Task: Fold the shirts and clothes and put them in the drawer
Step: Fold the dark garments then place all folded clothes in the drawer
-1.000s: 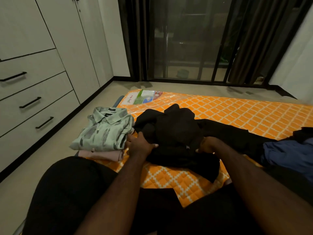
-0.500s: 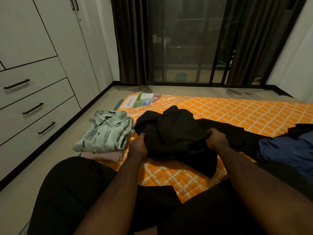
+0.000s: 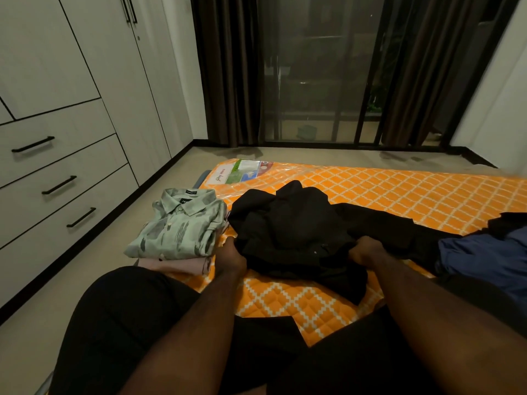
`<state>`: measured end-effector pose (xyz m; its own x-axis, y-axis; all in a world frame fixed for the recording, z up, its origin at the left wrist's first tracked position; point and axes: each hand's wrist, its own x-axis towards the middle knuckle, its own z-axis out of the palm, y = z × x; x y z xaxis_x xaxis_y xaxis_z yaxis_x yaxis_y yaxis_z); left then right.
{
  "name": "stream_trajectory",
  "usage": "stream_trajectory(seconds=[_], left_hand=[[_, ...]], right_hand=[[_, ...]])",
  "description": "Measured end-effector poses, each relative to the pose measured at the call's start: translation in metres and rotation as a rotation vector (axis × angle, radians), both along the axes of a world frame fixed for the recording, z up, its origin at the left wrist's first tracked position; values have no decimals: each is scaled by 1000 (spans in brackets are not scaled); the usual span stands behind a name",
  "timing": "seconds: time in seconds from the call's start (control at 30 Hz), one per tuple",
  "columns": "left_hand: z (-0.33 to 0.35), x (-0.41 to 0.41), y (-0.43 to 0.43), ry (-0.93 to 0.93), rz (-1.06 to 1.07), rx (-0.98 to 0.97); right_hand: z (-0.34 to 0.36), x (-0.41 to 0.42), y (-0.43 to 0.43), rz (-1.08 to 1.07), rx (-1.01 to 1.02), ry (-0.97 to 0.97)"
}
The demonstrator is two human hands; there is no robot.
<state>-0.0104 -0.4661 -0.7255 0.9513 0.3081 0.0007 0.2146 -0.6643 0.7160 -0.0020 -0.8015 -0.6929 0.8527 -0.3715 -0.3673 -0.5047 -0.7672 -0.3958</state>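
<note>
Since a second ago our hands have moved from pressing flat to gripping: our left hand (image 3: pixel 232 256) and right hand (image 3: pixel 368 250) both curl round the near edge of the crumpled black cloth garment (image 3: pixel 296 232), which lies on the orange quilted mattress (image 3: pixel 399 192) just beyond our fingers. Its long axis runs left to right between our hands, one part trailing off to the right. Both hands are equally near, so we judge the fold goes away from us.

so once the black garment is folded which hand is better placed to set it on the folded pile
Left, probably. The left hand grips the black garment right beside the green shirt topping the pile; the right hand grips the far side and would have to cross over.
</note>
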Motion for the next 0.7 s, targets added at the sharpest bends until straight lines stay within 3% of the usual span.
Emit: stream_trajectory(seconds=[0.13,0.3,0.4,0.5,0.7], left_hand=[[-3,2,2,-28,43,30],[-6,5,2,106,102,64],[-6,9,-2,15,58,53],[3,9,-5,-116,56,-101],[-2,10,-1,-115,-37,-120]], right_hand=[[17,-4,3,-86,-61,-240],[26,4,2,-331,268,-594],[28,4,-1,-363,289,-590],[30,4,-1,-288,244,-575],[38,5,3,-74,288,-518]])
